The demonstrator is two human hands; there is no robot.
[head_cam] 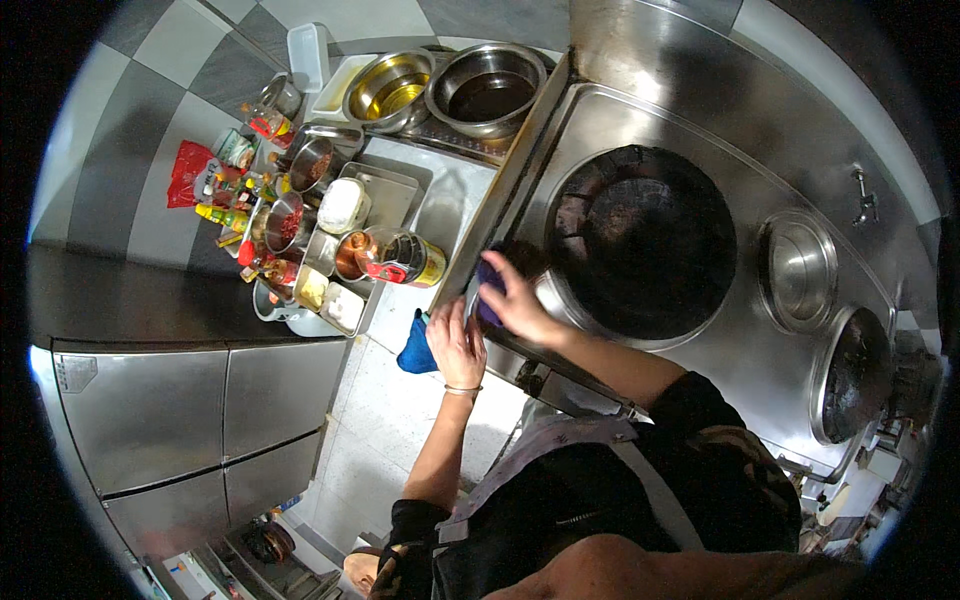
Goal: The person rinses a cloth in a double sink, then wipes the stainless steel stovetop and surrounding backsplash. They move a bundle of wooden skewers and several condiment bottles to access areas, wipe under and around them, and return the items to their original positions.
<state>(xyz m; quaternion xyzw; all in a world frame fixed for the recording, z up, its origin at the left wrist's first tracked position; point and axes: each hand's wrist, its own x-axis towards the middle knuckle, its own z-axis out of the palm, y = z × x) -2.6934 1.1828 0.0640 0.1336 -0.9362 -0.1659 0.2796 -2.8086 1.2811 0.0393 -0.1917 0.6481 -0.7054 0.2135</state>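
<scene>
At the left corner of the stainless-steel stove top (540, 296), my right hand (519, 304) has its fingers around a dark purple cloth (491, 294), thumb raised. My left hand (459, 346), with a bracelet at the wrist, is beside it at the stove's edge, fingers bent over. A blue cloth (415, 351) hangs right by the left fingers; whether they grip it is hidden. Just beyond my right hand sits a large blackened wok (645, 240) in its burner ring.
Steel bowls of yellow oil (390, 90) and dark liquid (487, 94) stand at the back. A large sauce bottle (409, 257), seasoning containers (343, 206) and bottles crowd the left counter. Rightward are a round steel lid or pan (801, 271), another wok (857, 375) and a wall tap (862, 199).
</scene>
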